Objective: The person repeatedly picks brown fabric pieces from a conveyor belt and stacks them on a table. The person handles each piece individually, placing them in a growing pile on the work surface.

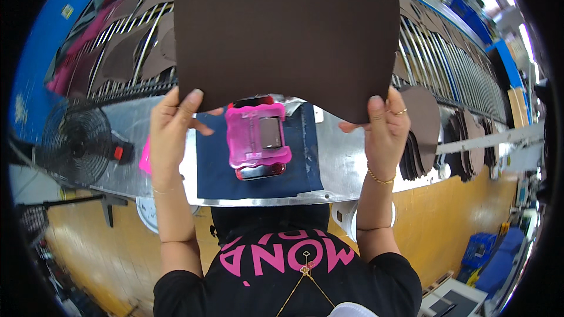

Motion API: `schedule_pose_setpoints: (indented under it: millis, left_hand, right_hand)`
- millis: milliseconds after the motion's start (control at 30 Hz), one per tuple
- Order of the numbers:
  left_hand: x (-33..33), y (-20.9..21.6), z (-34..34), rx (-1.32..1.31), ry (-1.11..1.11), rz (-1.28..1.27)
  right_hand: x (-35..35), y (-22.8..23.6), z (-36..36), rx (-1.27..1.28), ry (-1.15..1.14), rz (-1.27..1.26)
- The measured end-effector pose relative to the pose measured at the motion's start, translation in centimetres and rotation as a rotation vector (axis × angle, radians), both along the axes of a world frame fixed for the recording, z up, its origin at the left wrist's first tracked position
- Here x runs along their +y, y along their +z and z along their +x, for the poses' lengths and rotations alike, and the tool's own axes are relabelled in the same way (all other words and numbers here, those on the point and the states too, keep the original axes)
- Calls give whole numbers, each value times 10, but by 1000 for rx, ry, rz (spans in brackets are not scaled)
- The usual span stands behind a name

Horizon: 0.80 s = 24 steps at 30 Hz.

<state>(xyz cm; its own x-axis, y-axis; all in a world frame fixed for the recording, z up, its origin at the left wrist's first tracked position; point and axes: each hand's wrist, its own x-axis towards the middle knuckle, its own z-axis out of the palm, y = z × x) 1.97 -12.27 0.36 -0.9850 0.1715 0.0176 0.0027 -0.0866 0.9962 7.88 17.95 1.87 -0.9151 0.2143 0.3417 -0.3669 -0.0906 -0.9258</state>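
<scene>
A large dark brown sheet of cut material (288,35) is held up in front of me, its lower edge curved. My left hand (176,123) pinches its lower left corner between thumb and fingers. At the lower right corner my right hand (385,126) grips it the same way, thumb on top. Beneath the sheet, between my hands, a pink wavy-edged plastic object (241,135) with a grey rectangular part rests over a shiny red-and-black thing (261,171). Both lie on a dark blue mat (220,182). The sheet hides part of the far side of the mat.
Behind the sheet runs a rack of metal rods (432,47) bearing several brown pieces (123,50). A black fan (76,141) stands on the metal table (346,182) at left. Stacked brown pieces (420,123) hang over the table's right side, beside a pale bar (487,141).
</scene>
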Motion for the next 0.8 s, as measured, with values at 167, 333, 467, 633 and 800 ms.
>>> schedule_pose_setpoints:
  millis: [167, 333, 467, 633, 800]
  left_hand:
    - [-68, 22, 12, 278, 333, -320]
    - [-101, 43, 25, 336, 463, -488]
    - [-97, 43, 32, 329, 463, -480]
    - [-94, 15, 31, 254, 319, -487]
    - [-55, -4, 29, 140, 122, -518]
  right_hand:
    - [-37, -47, -27, -15, 106, 339]
    - [-68, -61, -30, 37, 64, 550]
    - [-71, -66, -32, 115, 39, 642]
    - [-47, -72, -23, 134, 6, 798]
    - [-3, -87, -3, 169, -101, 967]
